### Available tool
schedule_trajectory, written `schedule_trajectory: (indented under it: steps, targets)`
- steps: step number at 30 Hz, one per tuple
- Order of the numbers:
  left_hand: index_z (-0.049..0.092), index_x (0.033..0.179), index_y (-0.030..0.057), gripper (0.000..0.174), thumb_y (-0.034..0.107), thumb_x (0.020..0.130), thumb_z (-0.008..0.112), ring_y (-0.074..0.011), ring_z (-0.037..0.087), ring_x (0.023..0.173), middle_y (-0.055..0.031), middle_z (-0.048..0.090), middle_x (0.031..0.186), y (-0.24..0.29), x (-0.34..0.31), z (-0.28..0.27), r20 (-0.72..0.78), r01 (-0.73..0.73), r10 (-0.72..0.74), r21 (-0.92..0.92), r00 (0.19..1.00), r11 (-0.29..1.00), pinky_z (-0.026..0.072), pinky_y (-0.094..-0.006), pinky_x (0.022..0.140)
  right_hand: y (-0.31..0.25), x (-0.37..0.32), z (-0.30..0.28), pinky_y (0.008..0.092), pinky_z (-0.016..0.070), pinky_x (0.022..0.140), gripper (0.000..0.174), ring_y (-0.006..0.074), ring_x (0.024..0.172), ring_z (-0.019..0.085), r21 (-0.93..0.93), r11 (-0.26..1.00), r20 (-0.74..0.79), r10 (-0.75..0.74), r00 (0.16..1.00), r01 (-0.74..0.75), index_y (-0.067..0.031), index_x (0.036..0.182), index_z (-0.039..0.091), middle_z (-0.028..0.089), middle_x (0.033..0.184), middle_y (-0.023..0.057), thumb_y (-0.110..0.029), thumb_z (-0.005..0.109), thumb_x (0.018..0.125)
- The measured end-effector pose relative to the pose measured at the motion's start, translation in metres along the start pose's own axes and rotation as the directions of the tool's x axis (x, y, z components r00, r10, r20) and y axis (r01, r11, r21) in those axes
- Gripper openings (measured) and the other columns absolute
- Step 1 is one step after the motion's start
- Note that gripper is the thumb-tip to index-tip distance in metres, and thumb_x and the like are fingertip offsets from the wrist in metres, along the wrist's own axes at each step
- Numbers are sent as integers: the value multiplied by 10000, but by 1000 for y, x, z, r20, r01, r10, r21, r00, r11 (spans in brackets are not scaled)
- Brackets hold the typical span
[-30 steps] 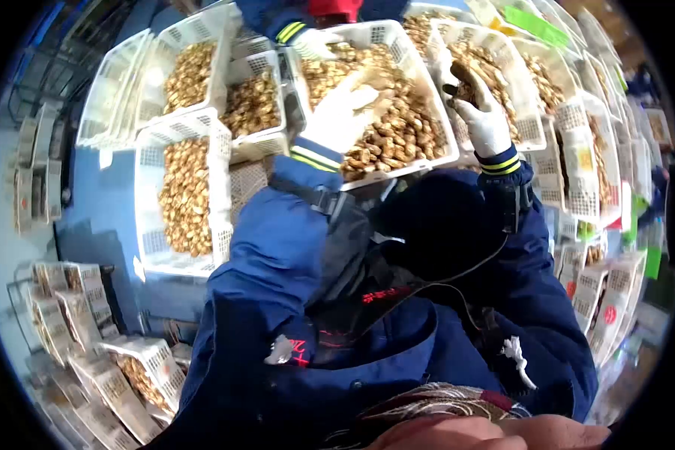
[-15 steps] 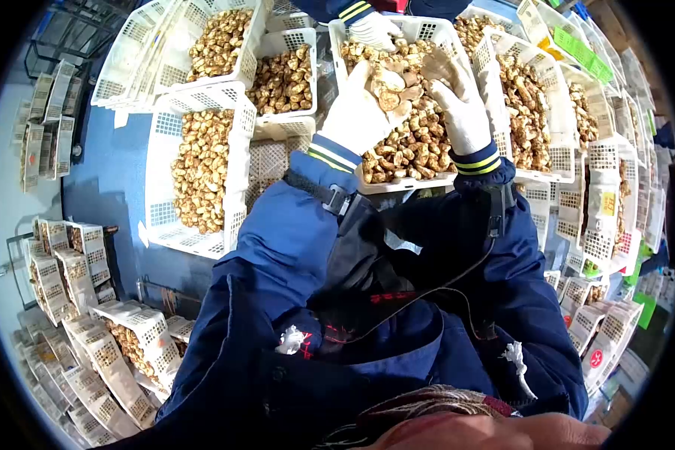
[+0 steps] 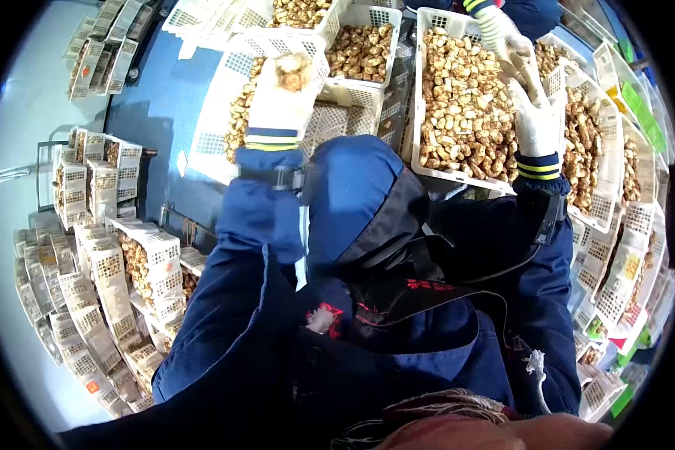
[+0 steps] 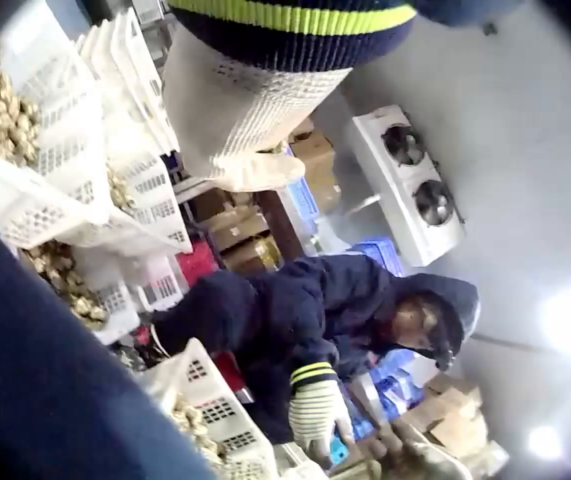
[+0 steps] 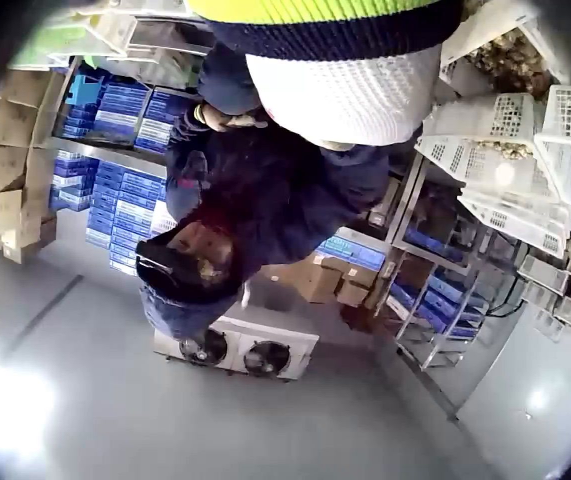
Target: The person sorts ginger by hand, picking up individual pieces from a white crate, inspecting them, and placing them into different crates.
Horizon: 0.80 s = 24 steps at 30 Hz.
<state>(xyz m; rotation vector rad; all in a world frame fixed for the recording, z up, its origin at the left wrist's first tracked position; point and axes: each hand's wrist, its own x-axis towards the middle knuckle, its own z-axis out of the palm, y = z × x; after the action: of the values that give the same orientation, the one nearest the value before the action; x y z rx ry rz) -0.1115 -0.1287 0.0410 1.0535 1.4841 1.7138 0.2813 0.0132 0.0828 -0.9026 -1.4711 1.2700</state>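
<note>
In the head view my left hand, in a white glove, is over the left crate. It holds a blurred brown-and-cream clump of what look like mushrooms. My right hand, also gloved, is over the right side of the middle crate, its fingers extended and brownish toward the tips. Many lumpy brown-and-cream mushrooms fill that crate. Another person's striped-gloved hand reaches in from the far side, close to my right fingers. Both wrist views show mainly the back of my glove, fingers hidden.
More white crates of mushrooms stand beside and behind, such as a small crate and a right crate. Stacked crates line the lower left. A person in a dark hooded coat is across from me.
My left hand has moved left from the middle crate to the left crate, carrying the mushrooms. My right hand stays near the middle crate's right side. The head view has turned left.
</note>
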Motion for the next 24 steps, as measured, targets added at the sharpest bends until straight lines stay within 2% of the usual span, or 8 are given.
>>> schedule_trajectory:
  steps: [2, 5, 6, 8, 12, 16, 17, 24]
  targets:
    - [527, 1252, -19, 482, 281, 901, 667, -306, 564, 1154, -185, 595, 1249, 10, -22, -23, 7, -81, 97, 621, 995, 779, 451, -375, 982, 3, 0, -5, 244, 470, 954, 430, 131, 1115, 629, -124, 990, 23, -63, 998, 65, -12, 1385, 533, 675, 1227, 119, -33, 584, 959]
    - [452, 1383, -68, 692, 412, 914, 617, -350, 432, 1346, -234, 490, 1419, 88, -85, -16, -81, 87, -39, 972, 996, 217, 307, -416, 1152, -6, -4, -8, 263, 483, 944, 408, 124, 1051, 647, -337, 920, 78, -187, 979, 203, -6, 1349, 563, 687, 1206, 115, -34, 605, 944]
    - [460, 1376, -75, 690, 352, 882, 679, -346, 441, 1349, -236, 507, 1410, 75, -95, -20, -224, 195, 27, 896, 974, 400, 314, -406, 1152, -15, -10, -1, 312, 491, 955, 401, 173, 1049, 656, -66, 997, 68, -38, 997, 42, -26, 1325, 592, 687, 1190, 136, -78, 637, 929]
    - [456, 1380, -80, 694, 307, 861, 703, -325, 459, 1344, -236, 526, 1395, 52, -99, -27, -113, 94, 41, 940, 993, 329, 324, -390, 1147, 0, -5, -6, 362, 475, 994, 431, 264, 1127, 622, -525, 796, 84, -305, 949, 302, -53, 1316, 604, 657, 1233, 163, -131, 672, 898]
    - [559, 1250, 11, 459, 361, 954, 525, -329, 541, 1227, -191, 581, 1319, 30, 4, -46, -103, 99, -230, 995, 968, -25, 441, -441, 1026, 25, -5, -23, 358, 459, 1021, 428, 291, 1178, 612, -588, 767, 179, -185, 966, 255, -80, 1343, 578, 650, 1258, 161, -207, 624, 937]
    - [568, 1214, 27, 394, 326, 966, 504, -303, 562, 1169, -164, 606, 1243, 75, 75, -9, 96, -107, 146, 992, 985, 72, 455, -437, 994, 31, -5, -44, 347, 473, 1001, 452, 275, 1139, 635, -755, 575, 318, -101, 943, 316, -36, 1340, 560, 670, 1230, 145, -296, 576, 971]
    - [571, 1205, 30, 379, 317, 969, 499, -296, 568, 1155, -157, 612, 1224, 83, 76, 11, 174, -204, 230, 972, 957, 114, 458, -436, 986, 42, -4, -69, 356, 464, 1006, 449, 273, 1159, 609, -625, 738, 257, -114, 960, 255, -51, 1329, 577, 664, 1237, 128, -283, 619, 947]
    - [587, 1143, 57, 281, 255, 988, 462, -250, 605, 1053, -109, 655, 1091, 37, 18, 145, 660, -651, 433, 734, 614, -195, 483, -428, 929, 98, -3, -135, 371, 346, 1138, 297, 241, 1260, 541, -965, 42, 254, -104, 961, 260, -237, 1101, 753, 602, 1343, 105, -314, 714, 817]
